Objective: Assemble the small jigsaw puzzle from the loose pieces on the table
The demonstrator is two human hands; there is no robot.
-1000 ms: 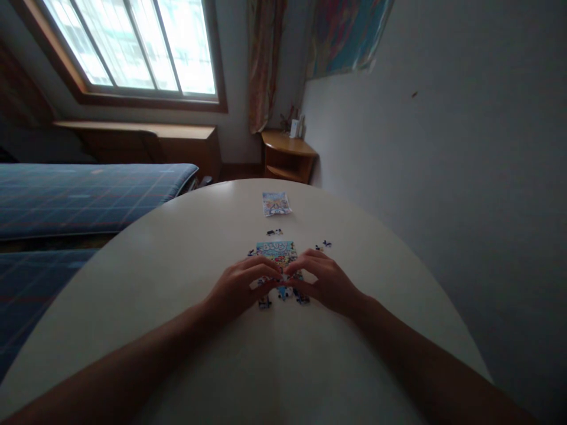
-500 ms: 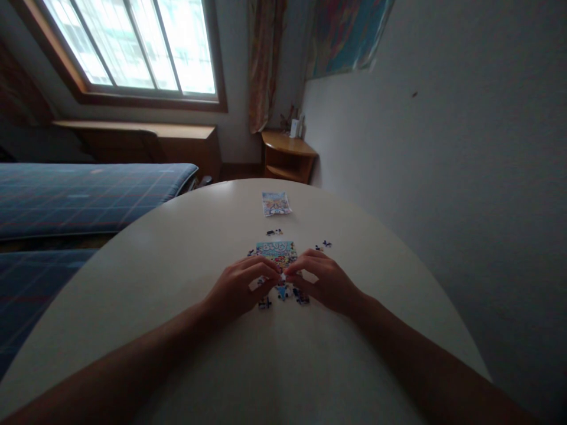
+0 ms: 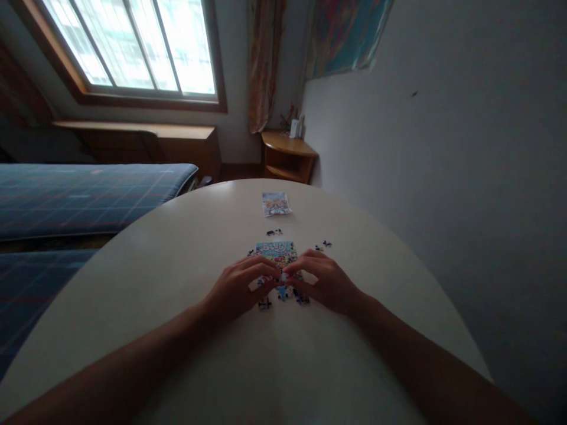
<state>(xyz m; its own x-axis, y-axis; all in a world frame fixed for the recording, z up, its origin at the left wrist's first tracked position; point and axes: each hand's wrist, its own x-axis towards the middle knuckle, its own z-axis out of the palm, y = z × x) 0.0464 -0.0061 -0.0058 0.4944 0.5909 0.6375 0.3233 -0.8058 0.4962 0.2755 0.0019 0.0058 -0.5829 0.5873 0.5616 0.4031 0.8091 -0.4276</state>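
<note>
A colourful, partly joined jigsaw puzzle [image 3: 275,249] lies on the white table before me, its upper part showing and its lower part largely covered by my fingers. Over it, my left hand [image 3: 243,284] and my right hand [image 3: 326,280] meet almost fingertip to fingertip. Both are closed in a pinch on a small light jigsaw piece [image 3: 284,277], mostly hidden by the fingers. Below them are a blue piece [image 3: 282,292] and darker pieces at the left [image 3: 264,303] and right [image 3: 302,297].
Loose jigsaw pieces lie beyond the puzzle [image 3: 274,232] and to its right [image 3: 326,243]. Farther off is a printed picture sheet [image 3: 276,203]. The round white table [image 3: 177,248] has a plaid mattress [image 3: 97,198] on its left and a wall [image 3: 443,177] on its right.
The fingertips have shifted very slightly, and less of the light piece shows between them. Everything else stays in place.
</note>
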